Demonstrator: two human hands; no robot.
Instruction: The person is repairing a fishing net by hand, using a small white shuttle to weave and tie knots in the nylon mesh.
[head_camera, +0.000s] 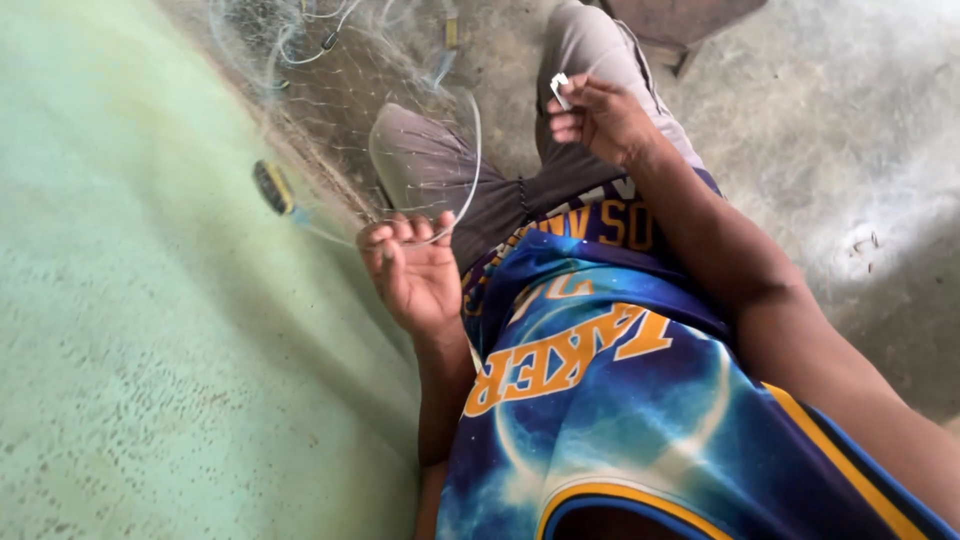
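The person sits on the concrete floor (860, 130), seen from above, in a blue and gold sleeveless jersey (620, 400) and grey trousers (440, 170) with the knees drawn up. The left hand (415, 270) is raised palm-up beside the left knee, its fingers curled in over a thin pale cord (470, 170) that arcs up from the hand and runs along the edge of a fine fishing net (340, 80). The net is spread over the left knee and across the floor toward the top of the view, close against a pale green wall (130, 300) on the left. A small dark and yellow float (272, 187) hangs on the net's edge just left of the left hand, apart from it. The right hand (600, 120) is held over the right knee, fingers pinched shut on a small white tool (559, 90), perhaps a netting needle, though it is too small to tell for certain. The two hands are well apart, and the net lies between the left hand and the wall. A brown wooden object (680, 20) stands at the top edge beyond the knees.
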